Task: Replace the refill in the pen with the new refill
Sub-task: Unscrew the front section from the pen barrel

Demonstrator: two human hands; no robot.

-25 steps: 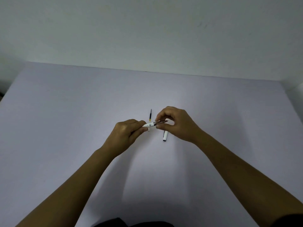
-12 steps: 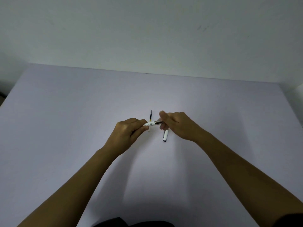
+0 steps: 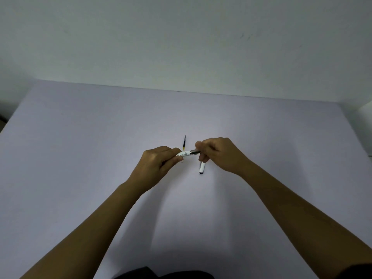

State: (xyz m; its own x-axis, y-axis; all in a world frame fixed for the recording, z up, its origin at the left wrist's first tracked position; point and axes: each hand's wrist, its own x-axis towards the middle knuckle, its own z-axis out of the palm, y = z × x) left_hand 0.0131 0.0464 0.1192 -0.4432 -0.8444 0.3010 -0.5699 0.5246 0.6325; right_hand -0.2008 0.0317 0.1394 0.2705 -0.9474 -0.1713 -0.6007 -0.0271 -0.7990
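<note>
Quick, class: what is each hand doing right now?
Left hand: closed on the white pen barrel.
Right hand: closed on the pen's dark front end.

Under my arms the table [image 3: 80, 158] looks matt, a pale lilac sheet, smooth and even with no shine on it. The wall [image 3: 181, 37] behind is matt too, painted, with a few faint scuffs. In my left hand [image 3: 159, 164] the pen barrel [image 3: 184, 153] reads as white plastic, slightly glossy, with small print on it. Where my right hand [image 3: 219, 156] pinches it, the front section [image 3: 195, 151] is darker and catches a metallic-looking glint, though it is too small to be sure. The cap [image 3: 202, 168] lying on the table is white, smooth plastic. The loose refill [image 3: 184, 143] is thin, dark, with a yellowish end; its finish is too small to tell.
</note>
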